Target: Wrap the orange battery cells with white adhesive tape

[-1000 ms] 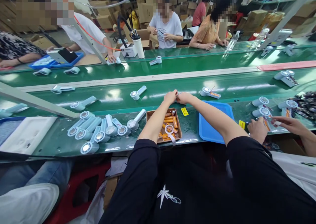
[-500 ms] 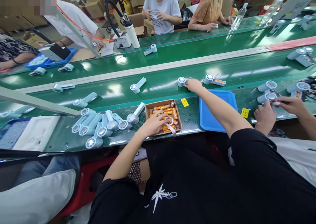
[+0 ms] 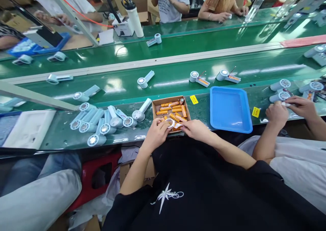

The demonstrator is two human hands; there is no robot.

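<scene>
My left hand [image 3: 158, 132] holds a roll of white tape [image 3: 169, 123] over the near edge of a cardboard box [image 3: 188, 112]. Inside the box lie several orange battery cells [image 3: 175, 116]. My right hand [image 3: 195, 129] pinches the loose end of the tape just right of the roll. Left of the box, several light blue handheld fans [image 3: 102, 127] stand close together on the bench, one [image 3: 139, 114] near the box's side. Beyond the box, a fan with an orange cell in its open handle [image 3: 203, 81] lies on the green belt.
A blue tray [image 3: 230, 110] sits right of the box. Farther right, a co-worker's hands [image 3: 278, 113] work beside more fans. A white tray [image 3: 30, 129] is at the left, under a slanting metal post [image 3: 38, 95]. Other people sit across the belt.
My right hand has let go of the fan on the belt and come back to the tape at the box. My left hand still holds the roll. The view has shifted slightly.
</scene>
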